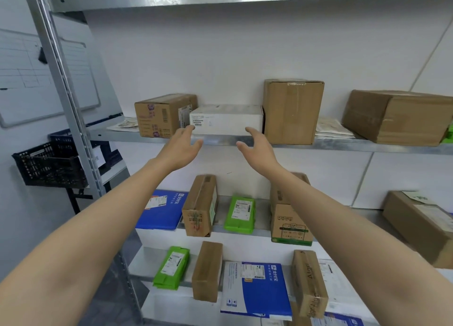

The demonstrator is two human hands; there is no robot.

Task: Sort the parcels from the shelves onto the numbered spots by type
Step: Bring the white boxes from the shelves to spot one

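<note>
A white box [226, 119] with a small barcode label lies on the upper metal shelf [343, 145], between a printed brown carton [160, 115] and a tall brown carton [293, 111]. Both my arms reach up toward it. My left hand [181, 148] is open just below the box's left front corner, fingertips at its edge. My right hand [257, 145] is open below its right front corner. Neither hand grips the box.
A wide brown carton [397, 116] and flat white mailers [332, 128] sit to the right on the same shelf. Lower shelves hold blue envelopes [163, 209], green pouches [240, 214] and brown cartons [199, 206]. A black crate [46, 165] hangs at left behind the steel upright [66, 92].
</note>
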